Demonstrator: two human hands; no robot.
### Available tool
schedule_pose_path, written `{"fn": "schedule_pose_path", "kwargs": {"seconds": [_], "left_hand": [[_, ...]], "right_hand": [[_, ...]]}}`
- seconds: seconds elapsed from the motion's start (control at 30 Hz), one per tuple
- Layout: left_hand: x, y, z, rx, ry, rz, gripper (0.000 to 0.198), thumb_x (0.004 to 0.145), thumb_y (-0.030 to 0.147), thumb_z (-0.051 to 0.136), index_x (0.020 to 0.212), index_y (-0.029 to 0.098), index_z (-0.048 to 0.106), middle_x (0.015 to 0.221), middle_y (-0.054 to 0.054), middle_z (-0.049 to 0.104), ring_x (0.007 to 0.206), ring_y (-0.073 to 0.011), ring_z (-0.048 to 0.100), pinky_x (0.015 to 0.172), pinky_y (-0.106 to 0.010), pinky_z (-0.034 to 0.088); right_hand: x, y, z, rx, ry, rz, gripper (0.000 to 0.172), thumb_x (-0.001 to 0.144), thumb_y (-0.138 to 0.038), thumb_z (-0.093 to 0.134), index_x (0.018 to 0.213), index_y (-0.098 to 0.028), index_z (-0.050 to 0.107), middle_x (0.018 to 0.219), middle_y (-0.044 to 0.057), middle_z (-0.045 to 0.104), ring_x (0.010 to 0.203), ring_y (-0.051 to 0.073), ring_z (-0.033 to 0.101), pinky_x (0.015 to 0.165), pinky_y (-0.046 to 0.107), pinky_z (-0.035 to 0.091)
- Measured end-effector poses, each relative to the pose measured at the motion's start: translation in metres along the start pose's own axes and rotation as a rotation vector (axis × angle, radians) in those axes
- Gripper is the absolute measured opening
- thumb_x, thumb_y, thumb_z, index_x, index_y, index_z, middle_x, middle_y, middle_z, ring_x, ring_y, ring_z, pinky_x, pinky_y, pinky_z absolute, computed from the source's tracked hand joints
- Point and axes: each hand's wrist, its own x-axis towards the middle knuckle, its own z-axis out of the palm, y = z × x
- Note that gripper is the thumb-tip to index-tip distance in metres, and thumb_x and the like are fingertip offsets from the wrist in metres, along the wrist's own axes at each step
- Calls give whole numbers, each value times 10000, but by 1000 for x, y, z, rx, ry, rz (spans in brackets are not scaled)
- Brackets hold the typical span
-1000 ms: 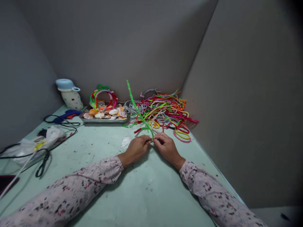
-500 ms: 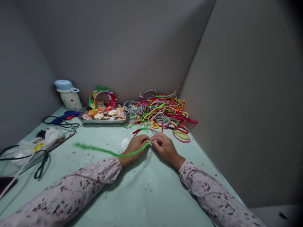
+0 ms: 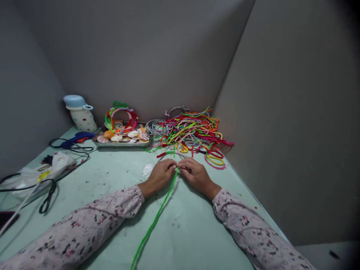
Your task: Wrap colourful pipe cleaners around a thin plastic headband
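Over the middle of the table, my left hand (image 3: 162, 173) and my right hand (image 3: 196, 174) meet fingertip to fingertip. Both are closed in a pinch on the end of a green pipe cleaner (image 3: 157, 217). Its long free part runs down towards me, past the bottom edge of the view. What the fingertips cover at the joining point is hidden. Just beyond my hands lies a curved pipe cleaner piece (image 3: 168, 153), green with a red tip. A whitish flat piece (image 3: 147, 170) rests beside my left hand.
A heap of colourful pipe cleaners (image 3: 194, 129) lies behind my hands. Left of it, a metal tray (image 3: 123, 144) holds seashells and pipe-cleaner rings (image 3: 121, 116). A bottle (image 3: 81, 114), a blue-handled tool (image 3: 77, 139), black cable (image 3: 52, 195) and a plastic bag (image 3: 60, 161) occupy the left side.
The green pipe cleaner's free part has swung from pointing left across my left wrist to pointing down towards me. Both hands stay pinched together in almost the same place.
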Motion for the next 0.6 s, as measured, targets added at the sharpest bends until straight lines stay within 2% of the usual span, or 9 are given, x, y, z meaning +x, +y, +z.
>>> {"fn": "schedule_pose_path", "kwargs": {"seconds": [0.17, 0.33, 0.6], "left_hand": [[-1, 2, -1, 25, 26, 67, 226, 871, 217, 444, 953, 169, 649, 929, -50, 663, 885, -174, 586, 799, -285, 452], [1, -2, -1, 46, 50, 92, 218, 890, 233, 445, 954, 176, 646, 920, -49, 642, 880, -170, 581, 812, -294, 455], [0, -7, 0, 37, 88, 133, 240, 906, 267, 452, 1058, 173, 612, 1022, -76, 632, 921, -177, 585, 823, -301, 469]], "right_hand": [[0, -2, -3, -40, 48, 87, 290, 873, -232, 568, 1160, -225, 611, 1094, 81, 643, 771, 156, 619, 723, 308, 527], [2, -1, -4, -39, 65, 79, 210, 907, -255, 528, 1078, -231, 648, 1038, 69, 664, 970, 197, 613, 856, 346, 501], [3, -5, -4, -34, 79, 72, 162, 917, -243, 516, 996, -227, 656, 941, 51, 663, 929, 186, 611, 845, 324, 483]]}}
